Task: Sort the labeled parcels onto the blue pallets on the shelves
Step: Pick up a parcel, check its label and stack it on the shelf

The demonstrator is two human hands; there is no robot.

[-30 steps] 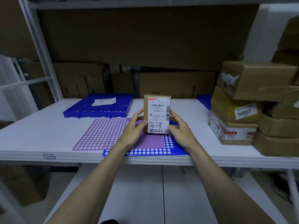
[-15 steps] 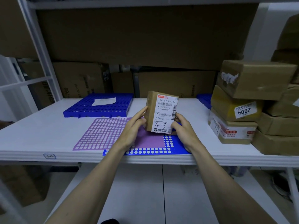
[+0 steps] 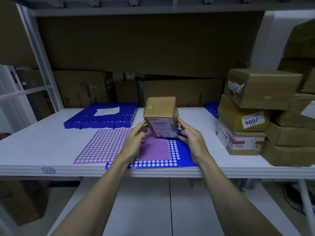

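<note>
Both hands, left hand [image 3: 136, 140] and right hand [image 3: 190, 142], grip the parcel [image 3: 161, 116], now tipped forward, label down.

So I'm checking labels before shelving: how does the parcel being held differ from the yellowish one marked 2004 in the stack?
The held parcel is brown, tilted, gripped by the left hand and right hand; the 2004 parcel is yellower, wedged in a stack. The held one's label reads 4-3 upright; the other's 2004 is upside down. Both are taped cardboard boxes with white labels.
</note>
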